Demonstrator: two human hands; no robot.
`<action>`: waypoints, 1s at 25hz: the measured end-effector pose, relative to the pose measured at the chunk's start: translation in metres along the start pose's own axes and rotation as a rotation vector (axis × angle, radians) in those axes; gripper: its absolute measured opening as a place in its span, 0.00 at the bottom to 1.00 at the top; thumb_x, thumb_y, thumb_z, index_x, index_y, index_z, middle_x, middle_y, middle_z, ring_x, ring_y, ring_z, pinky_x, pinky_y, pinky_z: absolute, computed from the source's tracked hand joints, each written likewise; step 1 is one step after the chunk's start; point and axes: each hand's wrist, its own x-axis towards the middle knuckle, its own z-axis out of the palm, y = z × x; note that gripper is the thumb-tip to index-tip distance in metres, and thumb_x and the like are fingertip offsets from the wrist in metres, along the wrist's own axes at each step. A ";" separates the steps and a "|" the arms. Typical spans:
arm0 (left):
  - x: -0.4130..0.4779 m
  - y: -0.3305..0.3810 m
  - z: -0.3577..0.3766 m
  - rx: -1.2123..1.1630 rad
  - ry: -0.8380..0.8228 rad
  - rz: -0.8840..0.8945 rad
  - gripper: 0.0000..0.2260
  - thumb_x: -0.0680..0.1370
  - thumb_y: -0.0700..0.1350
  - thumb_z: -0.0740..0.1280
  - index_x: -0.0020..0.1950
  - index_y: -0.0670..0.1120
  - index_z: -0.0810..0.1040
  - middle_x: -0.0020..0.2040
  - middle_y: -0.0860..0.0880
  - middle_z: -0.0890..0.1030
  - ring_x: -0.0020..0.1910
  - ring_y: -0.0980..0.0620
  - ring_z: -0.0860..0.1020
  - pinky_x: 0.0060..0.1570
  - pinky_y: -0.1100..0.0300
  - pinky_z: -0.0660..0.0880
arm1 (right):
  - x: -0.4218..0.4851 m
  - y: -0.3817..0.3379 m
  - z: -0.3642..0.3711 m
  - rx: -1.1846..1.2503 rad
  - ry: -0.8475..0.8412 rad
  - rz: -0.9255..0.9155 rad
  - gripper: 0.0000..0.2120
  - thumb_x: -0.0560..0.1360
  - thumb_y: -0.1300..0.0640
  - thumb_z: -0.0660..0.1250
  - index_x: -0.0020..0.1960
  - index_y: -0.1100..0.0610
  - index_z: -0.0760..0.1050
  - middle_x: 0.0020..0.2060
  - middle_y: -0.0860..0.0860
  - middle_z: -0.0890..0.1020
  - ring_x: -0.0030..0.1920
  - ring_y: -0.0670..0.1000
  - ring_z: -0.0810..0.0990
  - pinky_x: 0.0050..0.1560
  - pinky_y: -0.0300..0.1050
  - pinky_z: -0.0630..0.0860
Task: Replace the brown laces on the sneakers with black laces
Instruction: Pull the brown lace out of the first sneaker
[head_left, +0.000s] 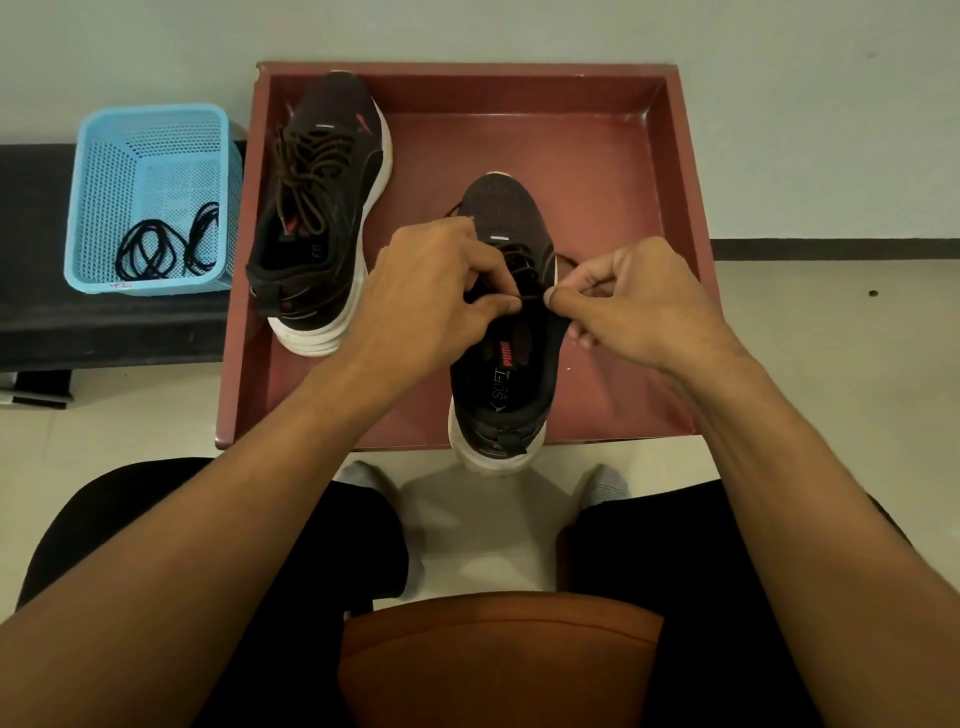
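Observation:
Two dark sneakers with white soles stand in a red tray (675, 218). The left sneaker (324, 208) lies at the tray's back left, its brown lace (304, 171) loose across the eyelets. The near sneaker (506, 338) sits at the tray's front middle, heel over the front edge. My left hand (431, 291) and my right hand (628, 301) both pinch its brown lace (530, 299) over the upper eyelets, fingertips almost meeting. My hands hide much of that lacing. Black laces (161, 249) lie coiled in a blue basket (150, 150) to the left.
The blue basket stands on a low black bench (78, 327) left of the tray. A white wall runs behind the tray. My knees in black trousers and an orange seat edge (498, 660) fill the foreground, with pale floor around.

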 end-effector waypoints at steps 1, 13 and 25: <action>-0.001 0.000 -0.004 -0.040 -0.001 -0.025 0.04 0.73 0.53 0.79 0.45 0.57 0.88 0.38 0.55 0.75 0.38 0.55 0.74 0.44 0.51 0.78 | 0.001 0.001 -0.001 0.028 -0.007 0.009 0.08 0.77 0.55 0.75 0.39 0.52 0.86 0.30 0.50 0.86 0.29 0.44 0.83 0.42 0.41 0.82; -0.011 -0.033 -0.040 -0.034 0.103 -0.127 0.16 0.74 0.62 0.75 0.59 0.58 0.84 0.49 0.55 0.76 0.42 0.57 0.75 0.47 0.55 0.75 | 0.006 0.008 -0.004 0.094 -0.023 0.030 0.06 0.76 0.55 0.77 0.41 0.55 0.86 0.31 0.52 0.86 0.30 0.45 0.83 0.43 0.41 0.83; -0.002 0.013 0.005 0.248 0.128 0.063 0.06 0.76 0.58 0.74 0.49 0.59 0.86 0.43 0.58 0.72 0.44 0.54 0.75 0.35 0.58 0.68 | 0.004 0.005 -0.006 0.083 -0.030 0.009 0.06 0.77 0.54 0.77 0.42 0.54 0.86 0.31 0.51 0.86 0.30 0.44 0.84 0.41 0.38 0.81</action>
